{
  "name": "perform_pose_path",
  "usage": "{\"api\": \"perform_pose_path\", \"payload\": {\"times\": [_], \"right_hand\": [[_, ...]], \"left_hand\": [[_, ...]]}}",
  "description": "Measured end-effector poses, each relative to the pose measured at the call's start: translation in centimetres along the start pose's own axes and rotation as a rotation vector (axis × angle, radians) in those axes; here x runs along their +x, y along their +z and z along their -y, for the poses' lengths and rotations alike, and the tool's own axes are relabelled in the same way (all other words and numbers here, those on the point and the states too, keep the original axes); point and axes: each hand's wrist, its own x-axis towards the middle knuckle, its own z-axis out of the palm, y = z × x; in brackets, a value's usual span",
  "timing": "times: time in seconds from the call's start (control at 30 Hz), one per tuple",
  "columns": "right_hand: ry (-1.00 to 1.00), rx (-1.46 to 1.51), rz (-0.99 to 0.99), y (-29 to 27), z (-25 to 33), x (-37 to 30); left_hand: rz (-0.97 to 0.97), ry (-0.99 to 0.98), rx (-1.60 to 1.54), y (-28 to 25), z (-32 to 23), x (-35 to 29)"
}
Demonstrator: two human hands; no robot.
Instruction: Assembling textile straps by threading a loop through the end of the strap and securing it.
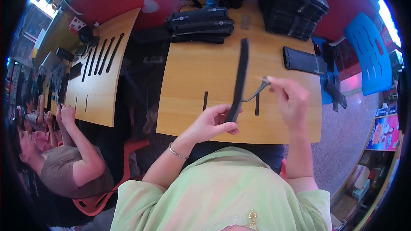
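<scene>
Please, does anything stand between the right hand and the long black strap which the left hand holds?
Nothing visible blocks the right hand from the long black strap in the left hand. Only the thin grey band, pinched by the right hand, spans the gap; the dark strip below lies on the table.
</scene>
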Motion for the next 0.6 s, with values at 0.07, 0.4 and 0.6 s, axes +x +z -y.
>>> {"api": "perform_pose_path", "payload": {"times": [0.07,0.4,0.6], "right_hand": [[-0.203,0.014,0.217,-0.3,-0.1,-0.3],[0.147,-0.084,0.532,-1.0,1.2,-3.3],[0.295,0.067,0.611,-1.0,1.2,-3.8]], "left_hand": [[0.004,0.014,0.009,-0.7,0.3,0.3],[-0.240,0.110,-0.082,-0.3,0.8,1.7],[-0.299,0.142,-0.191,-0.2,1.2,2.1]]}}
